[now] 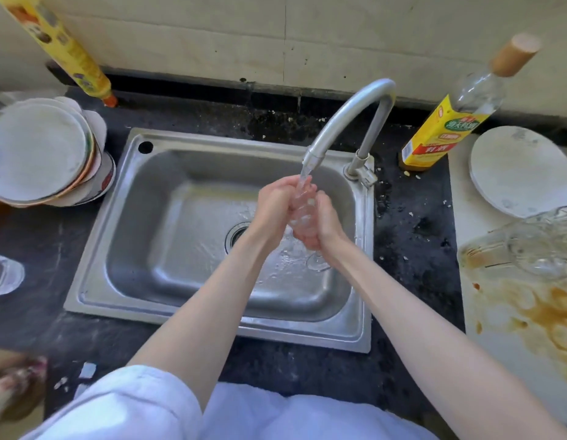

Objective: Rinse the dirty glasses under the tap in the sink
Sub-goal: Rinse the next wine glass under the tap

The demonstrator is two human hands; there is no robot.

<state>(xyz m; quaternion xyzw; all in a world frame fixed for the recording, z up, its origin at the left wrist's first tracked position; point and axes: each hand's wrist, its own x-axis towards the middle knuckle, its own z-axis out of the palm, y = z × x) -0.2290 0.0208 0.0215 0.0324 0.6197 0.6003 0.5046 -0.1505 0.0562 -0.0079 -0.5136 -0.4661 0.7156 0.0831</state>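
A clear glass is held over the steel sink, its mouth up under the tap. Water runs from the spout into it and splashes onto the sink floor near the drain. My left hand wraps the glass from the left, and my right hand grips it from the right. A glass foot shows below my right wrist. More clear glasses lie on the stained white board at the right. Another glass stands at the left edge.
A stack of plates sits left of the sink. A yellow-labelled bottle stands right of the tap, with a white plate beside it. A yellow roll leans on the back wall. Brown stains mark the board.
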